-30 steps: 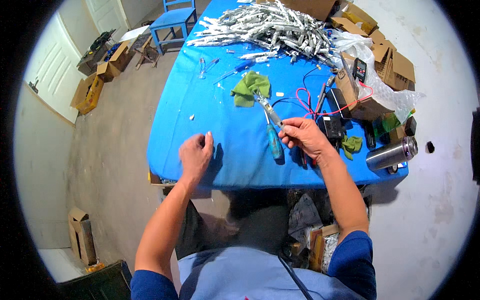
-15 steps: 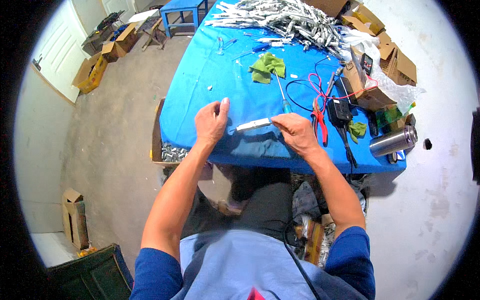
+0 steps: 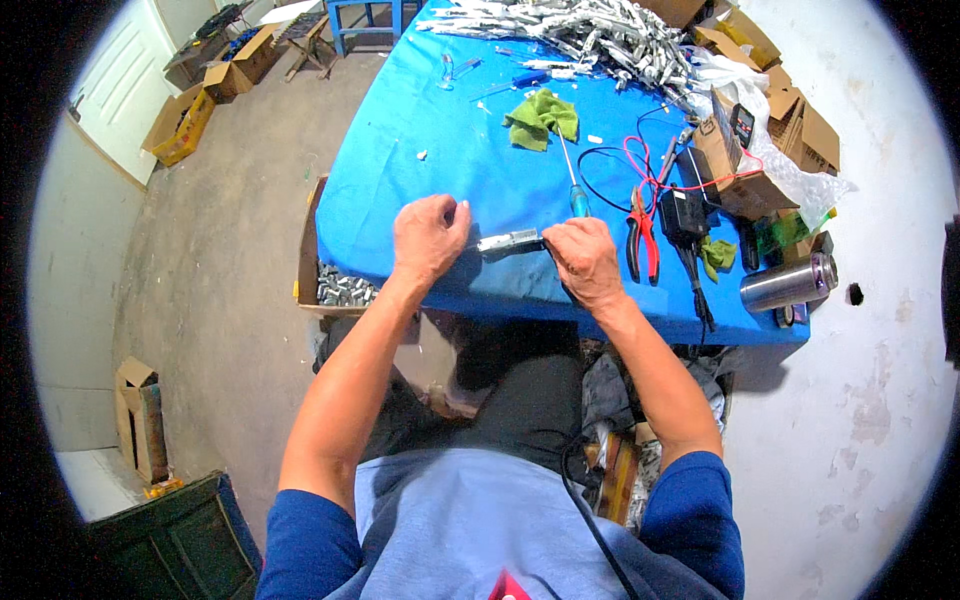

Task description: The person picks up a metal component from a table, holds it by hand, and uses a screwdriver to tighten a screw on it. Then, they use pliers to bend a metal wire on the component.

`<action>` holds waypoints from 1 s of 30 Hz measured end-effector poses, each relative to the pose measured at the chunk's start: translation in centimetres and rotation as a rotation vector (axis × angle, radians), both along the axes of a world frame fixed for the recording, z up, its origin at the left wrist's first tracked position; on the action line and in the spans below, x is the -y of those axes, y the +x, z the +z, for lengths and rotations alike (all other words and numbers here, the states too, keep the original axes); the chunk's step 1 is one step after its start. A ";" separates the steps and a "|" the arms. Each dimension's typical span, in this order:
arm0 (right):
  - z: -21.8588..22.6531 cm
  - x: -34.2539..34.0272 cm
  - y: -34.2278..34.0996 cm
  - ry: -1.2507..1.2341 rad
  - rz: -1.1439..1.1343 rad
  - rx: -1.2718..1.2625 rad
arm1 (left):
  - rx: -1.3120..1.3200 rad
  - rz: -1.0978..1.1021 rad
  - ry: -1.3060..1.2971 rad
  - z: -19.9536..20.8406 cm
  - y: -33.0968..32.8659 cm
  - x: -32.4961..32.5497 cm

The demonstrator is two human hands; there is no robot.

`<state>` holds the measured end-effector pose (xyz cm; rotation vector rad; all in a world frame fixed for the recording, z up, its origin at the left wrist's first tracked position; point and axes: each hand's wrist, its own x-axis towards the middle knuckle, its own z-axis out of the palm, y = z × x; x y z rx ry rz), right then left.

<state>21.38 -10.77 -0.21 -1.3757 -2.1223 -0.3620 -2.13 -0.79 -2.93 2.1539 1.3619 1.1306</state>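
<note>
My right hand (image 3: 584, 262) is closed round the right end of a slim white-and-grey metal part (image 3: 508, 243), held level just above the blue-covered table. At the part's other end my left hand (image 3: 430, 240) is curled closed with its thumb raised; what its fingers hold, if anything, is hidden. A screwdriver (image 3: 579, 198) with a teal handle lies just beyond my right hand, its shaft running to a green cloth (image 3: 541, 118). Red-handled pliers (image 3: 643, 240) rest to the right of that hand.
A large heap of similar metal parts (image 3: 600, 40) covers the table's far end. On the right are a black power adapter (image 3: 682, 215), red and black wires, a steel flask (image 3: 790, 283) and cardboard boxes (image 3: 725, 165). A box of small metal pieces (image 3: 343, 288) stands by the left edge.
The part has turned in my right hand, showing a greyer, darker side. My left hand has moved slightly right, closer to its end. The whole view has shifted a little.
</note>
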 end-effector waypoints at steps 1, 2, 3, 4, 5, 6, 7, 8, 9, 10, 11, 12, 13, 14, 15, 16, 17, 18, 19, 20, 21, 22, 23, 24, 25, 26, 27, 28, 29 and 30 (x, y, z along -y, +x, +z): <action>-0.2 0.1 -0.1 0.018 -0.011 -0.007 | 0.003 -0.002 0.013 0.0 0.0 0.0; -0.4 0.1 -0.2 0.037 -0.022 -0.013 | -0.016 -0.014 0.027 -0.1 -0.1 0.1; -0.4 0.1 -0.2 0.031 -0.032 -0.021 | -0.035 -0.027 0.044 -0.1 -0.1 0.2; -0.3 0.2 -0.3 0.024 -0.042 -0.029 | -0.053 -0.039 0.061 0.0 -0.2 0.3; -0.2 0.2 -0.4 0.018 -0.052 -0.037 | -0.071 -0.056 0.055 0.2 -0.4 0.5; -0.1 0.3 -0.4 0.021 -0.067 -0.041 | -0.087 -0.074 0.050 0.7 -0.5 0.9; 0.0 0.3 -0.4 0.024 -0.083 -0.044 | -0.103 -0.092 0.045 1.1 -0.6 1.2; 0.0 0.4 -0.4 0.027 -0.098 -0.048 | -0.120 -0.112 0.049 1.2 -0.7 1.5; -0.1 0.3 -0.4 0.043 -0.099 -0.048 | -0.139 -0.132 0.052 1.2 -0.9 1.7; -0.2 0.3 -0.4 0.060 -0.099 -0.048 | -0.157 -0.151 0.055 1.3 -1.1 1.9; -0.4 0.3 -0.4 0.076 -0.099 -0.048 | -0.168 -0.160 0.043 1.5 -1.2 2.4; -0.3 0.3 -0.4 0.078 -0.103 -0.045 | -0.177 -0.168 0.033 1.8 -1.3 2.9; -0.2 0.3 -0.4 0.081 -0.106 -0.041 | -0.186 -0.177 0.023 1.9 -1.4 3.4; -0.2 0.4 -0.5 0.083 -0.109 -0.038 | -0.177 -0.149 0.062 1.6 -1.4 4.0; -0.2 0.3 -0.5 0.075 -0.114 -0.033 | -0.169 -0.119 0.103 1.2 -1.4 4.7; -0.3 0.3 -0.5 0.068 -0.119 -0.029 | -0.161 -0.088 0.143 0.9 -1.5 5.5; -0.4 0.3 -0.6 0.060 -0.123 -0.024 | -0.148 -0.093 0.162 0.8 -1.7 6.4; -0.6 0.3 -0.4 0.063 -0.117 -0.036 | -0.110 -0.082 0.171 0.6 -1.7 7.1; -0.8 0.3 -0.3 0.067 -0.111 -0.047 | -0.073 -0.070 0.179 0.2 -1.6 7.8; -0.9 0.3 -0.2 0.070 -0.105 -0.059 | -0.036 -0.059 0.187 0.0 -1.5 8.4; -0.7 0.3 -0.2 0.072 -0.105 -0.050 | -0.021 -0.061 0.129 0.1 -1.5 9.1; -0.5 0.3 -0.3 0.074 -0.105 -0.040 | -0.022 -0.060 0.143 0.0 -1.6 9.3; -0.4 0.4 -0.3 0.077 -0.106 -0.031 | -0.022 -0.059 0.157 -0.1 -1.6 9.5; -0.3 0.4 -0.4 0.081 -0.099 -0.039 | -0.022 -0.056 0.173 -0.2 -1.7 9.5; -0.2 0.4 -0.4 0.086 -0.092 -0.047 | -0.018 -0.065 0.181 -0.3 -1.7 9.4; -0.2 0.4 -0.4 0.090 -0.085 -0.056 | -0.015 -0.076 0.190 -0.4 -1.8 9.1; -0.3 0.4 -0.4 0.088 -0.087 -0.060 | -0.015 -0.086 0.199 -0.4 -2.1 8.8; -0.4 0.4 -0.3 0.085 -0.090 -0.064 | -0.028 -0.105 0.198 -0.1 -2.2 8.5; -0.4 0.4 -0.1 0.082 -0.092 -0.068 | -0.041 -0.124 0.196 0.3 -2.3 8.1; -0.5 0.4 -0.1 0.086 -0.095 -0.068 | -0.059 -0.144 0.193 0.6 -2.6 7.7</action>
